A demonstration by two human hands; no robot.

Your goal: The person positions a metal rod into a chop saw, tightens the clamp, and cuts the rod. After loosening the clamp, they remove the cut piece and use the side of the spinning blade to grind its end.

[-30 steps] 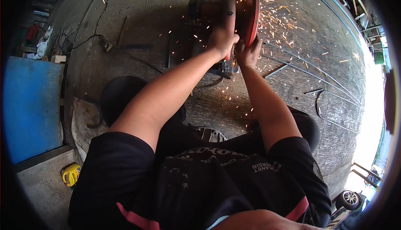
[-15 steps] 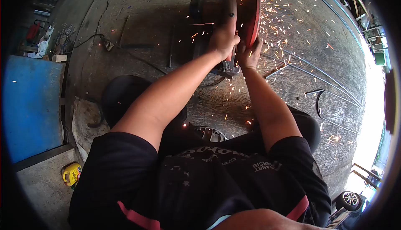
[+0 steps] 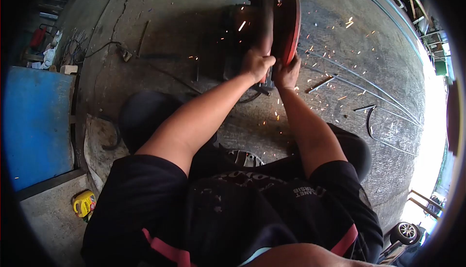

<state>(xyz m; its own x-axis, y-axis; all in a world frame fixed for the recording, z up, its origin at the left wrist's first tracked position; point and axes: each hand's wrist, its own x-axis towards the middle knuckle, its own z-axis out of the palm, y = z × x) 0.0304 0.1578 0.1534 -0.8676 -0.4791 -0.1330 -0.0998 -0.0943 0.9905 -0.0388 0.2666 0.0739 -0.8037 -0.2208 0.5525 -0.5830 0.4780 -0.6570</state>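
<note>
A cut-off saw sits on the floor in front of me, its red-edged disc on the right side. My left hand is closed around the saw's handle, just below the dark guard. Beside it, my right hand has its fingers curled at the lower edge of the disc. Whether it grips the disc's edge or something behind it is hidden. Scattered orange sparks fly around the saw and over both forearms.
Long thin metal rods lie on the floor to the right, with a short tube near them. A cable runs along the left. A blue panel and a yellow container stand at far left.
The dense burst of sparks at the top of the disc has thinned to scattered ones. Both hands and the disc sit slightly lower in view. The left hand keeps its grip.
</note>
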